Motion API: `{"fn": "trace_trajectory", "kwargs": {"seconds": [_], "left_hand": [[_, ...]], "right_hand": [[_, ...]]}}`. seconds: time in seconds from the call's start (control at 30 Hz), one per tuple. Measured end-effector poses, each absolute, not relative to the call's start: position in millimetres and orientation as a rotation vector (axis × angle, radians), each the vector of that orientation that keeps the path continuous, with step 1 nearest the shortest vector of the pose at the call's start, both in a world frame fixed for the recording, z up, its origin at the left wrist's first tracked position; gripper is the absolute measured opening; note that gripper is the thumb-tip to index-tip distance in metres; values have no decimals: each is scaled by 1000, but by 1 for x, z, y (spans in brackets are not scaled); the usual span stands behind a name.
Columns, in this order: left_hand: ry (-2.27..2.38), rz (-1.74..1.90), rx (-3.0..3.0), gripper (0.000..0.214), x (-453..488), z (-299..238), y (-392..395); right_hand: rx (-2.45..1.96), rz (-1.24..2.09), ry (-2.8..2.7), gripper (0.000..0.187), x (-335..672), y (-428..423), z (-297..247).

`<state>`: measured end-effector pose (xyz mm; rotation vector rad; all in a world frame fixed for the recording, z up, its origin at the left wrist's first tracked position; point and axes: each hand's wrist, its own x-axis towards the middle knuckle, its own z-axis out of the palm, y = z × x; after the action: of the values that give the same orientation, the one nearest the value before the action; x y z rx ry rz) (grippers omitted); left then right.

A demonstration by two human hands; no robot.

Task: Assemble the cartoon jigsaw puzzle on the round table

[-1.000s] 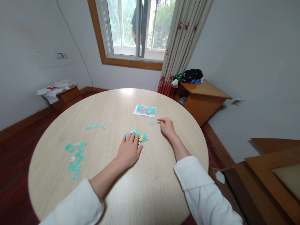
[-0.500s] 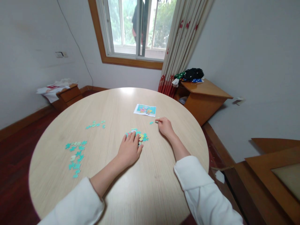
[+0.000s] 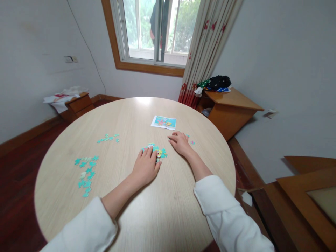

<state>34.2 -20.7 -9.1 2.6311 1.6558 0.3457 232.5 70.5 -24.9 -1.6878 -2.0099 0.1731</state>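
Note:
My left hand (image 3: 146,166) lies flat with its fingers spread over the lower left of a partly joined jigsaw puzzle (image 3: 163,153). Turquoise and yellow parts of it show around the fingers; the rest is covered. To the right and a little farther off, my right hand (image 3: 180,142) is low over the table, thumb and forefinger closed on a small greenish puzzle piece (image 3: 168,137), mostly hidden by the fingertips. Just right of that hand are a pink and turquoise piece (image 3: 193,142) and another small turquoise piece (image 3: 188,135).
Beyond the hands lies a printed cartoon picture (image 3: 164,122) on the round wooden table (image 3: 157,210). Loose turquoise pieces (image 3: 89,171) are scattered at the left, with a smaller group (image 3: 108,138) farther back. A wooden cabinet (image 3: 233,101) with cloths on it stands behind the right edge.
My right hand has shifted left over the spot where a loose turquoise piece lay, and pieces right of it now show. The left hand stays on the puzzle. The view has tilted slightly.

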Motion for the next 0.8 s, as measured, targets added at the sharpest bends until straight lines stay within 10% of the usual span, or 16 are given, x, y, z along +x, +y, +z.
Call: {"fn": "trace_trajectory", "kwargs": {"seconds": [0.8], "left_hand": [[1651, 270, 2628, 41, 35, -5, -21]], "right_hand": [[-1802, 204, -1908, 13, 232, 72, -20]]}}
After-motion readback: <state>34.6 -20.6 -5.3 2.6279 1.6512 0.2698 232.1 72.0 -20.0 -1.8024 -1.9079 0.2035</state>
